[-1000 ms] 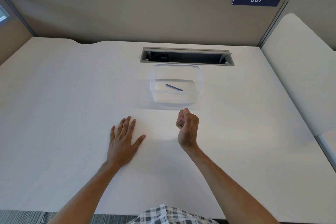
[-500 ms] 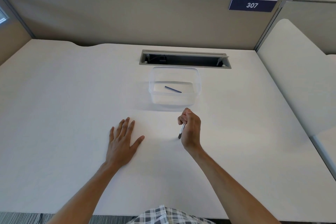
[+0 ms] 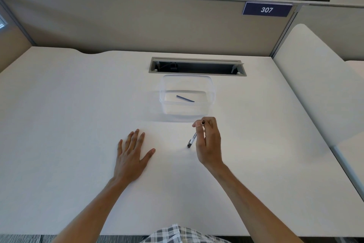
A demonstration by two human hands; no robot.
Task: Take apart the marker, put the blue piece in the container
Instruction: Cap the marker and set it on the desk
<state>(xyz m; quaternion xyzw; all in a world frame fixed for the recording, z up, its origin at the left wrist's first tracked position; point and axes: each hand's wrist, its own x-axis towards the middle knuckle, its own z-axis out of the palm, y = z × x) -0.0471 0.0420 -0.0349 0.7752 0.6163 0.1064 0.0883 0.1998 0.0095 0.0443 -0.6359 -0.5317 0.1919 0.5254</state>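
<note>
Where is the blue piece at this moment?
In the head view, the blue piece lies on the floor of the clear container, beyond the right hand and just before the cable slot.

The marker (image 3: 192, 138) is a slim white barrel with a black lower tip; it stands tilted, its open dark upper end leaning toward 1 o'clock and its black tip at or just above the bench, at 6 o'clock from the container. The blue piece (image 3: 185, 98), a thin dark-blue rod, lies flat on the floor of the container (image 3: 163, 102), a clear, lidless, rounded-rectangular tub, running from 10 o'clock to 4 o'clock.
</note>
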